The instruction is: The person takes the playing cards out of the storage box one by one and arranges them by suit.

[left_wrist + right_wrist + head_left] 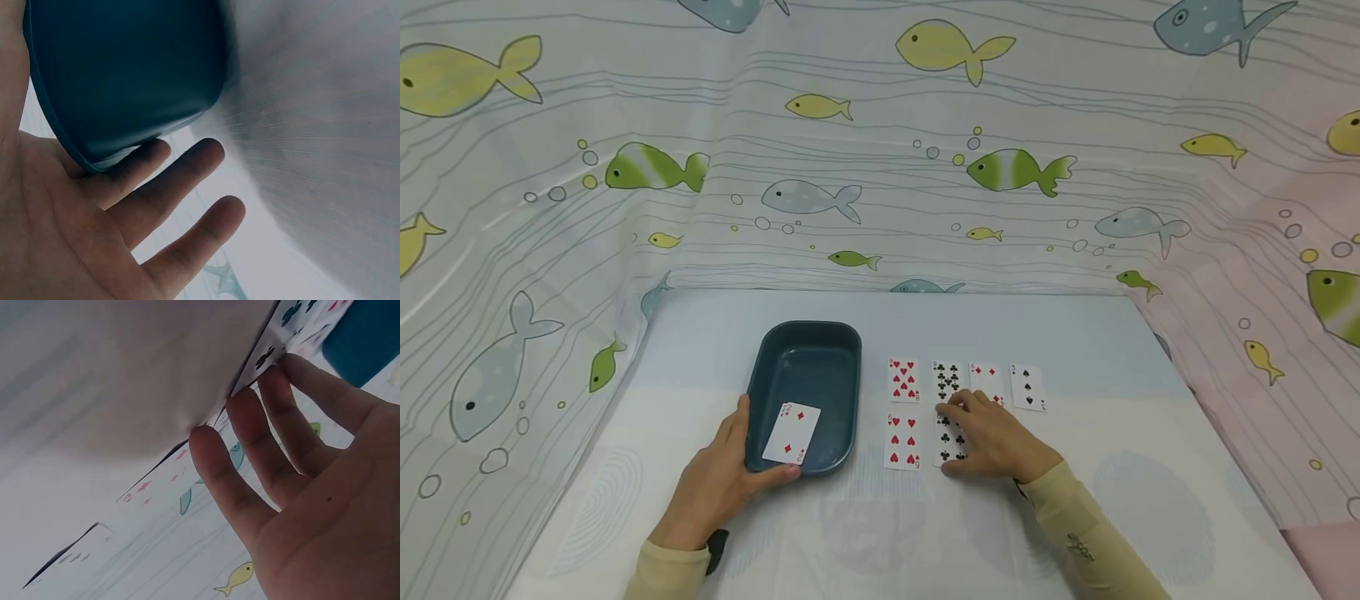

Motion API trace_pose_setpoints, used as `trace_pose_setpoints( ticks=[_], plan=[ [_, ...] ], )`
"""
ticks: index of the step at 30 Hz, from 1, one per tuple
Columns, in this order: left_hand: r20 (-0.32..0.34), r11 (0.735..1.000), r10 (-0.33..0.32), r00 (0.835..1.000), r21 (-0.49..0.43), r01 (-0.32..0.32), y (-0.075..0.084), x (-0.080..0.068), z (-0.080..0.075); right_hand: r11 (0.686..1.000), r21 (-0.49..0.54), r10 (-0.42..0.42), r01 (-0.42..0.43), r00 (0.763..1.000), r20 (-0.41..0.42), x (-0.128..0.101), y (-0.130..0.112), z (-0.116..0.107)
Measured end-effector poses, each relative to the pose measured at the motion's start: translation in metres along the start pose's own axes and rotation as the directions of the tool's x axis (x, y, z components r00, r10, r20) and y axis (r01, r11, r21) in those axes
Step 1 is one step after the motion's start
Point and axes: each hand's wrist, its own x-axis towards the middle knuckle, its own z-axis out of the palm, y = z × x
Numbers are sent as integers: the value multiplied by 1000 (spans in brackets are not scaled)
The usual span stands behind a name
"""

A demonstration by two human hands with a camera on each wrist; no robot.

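My left hand [722, 467] holds the near left corner of a dark blue tray [858, 375], thumb along the near rim and fingers against the outer left wall. In the left wrist view, three fingers [181, 181] extend below the tray wall. Inside the tray lies a two of diamonds [792, 433], with another card's edge beside it. My right hand [996, 437] spans a clubs card [953, 446] in the front row, thumb at its near edge and fingertips at its far edge. The right wrist view shows those fingers [250, 412] along the card edges. The hand hides part of the card.
Left of the clubs card lies a six of hearts [902, 442]. Behind are another hearts card [903, 380], a nine of clubs [950, 379], a four of diamonds [987, 379] and a spades card [1028, 388]. A fish-patterned curtain [880, 150] surrounds the white table [880, 542].
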Motion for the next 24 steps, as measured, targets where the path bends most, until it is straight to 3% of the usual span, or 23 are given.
trace_pose_setpoints(
  ticks=[19, 24],
  plan=[
    [4, 1000, 5, 1000, -17, -5, -3, 0, 2, 1000, -18, -1, 1, 1000, -24, 1, 0, 3],
    [6, 1000, 2, 1000, -16, -2, -2, 0, 0, 1000, 0, 1, -1, 996, -93, 5, -5, 1]
  ],
)
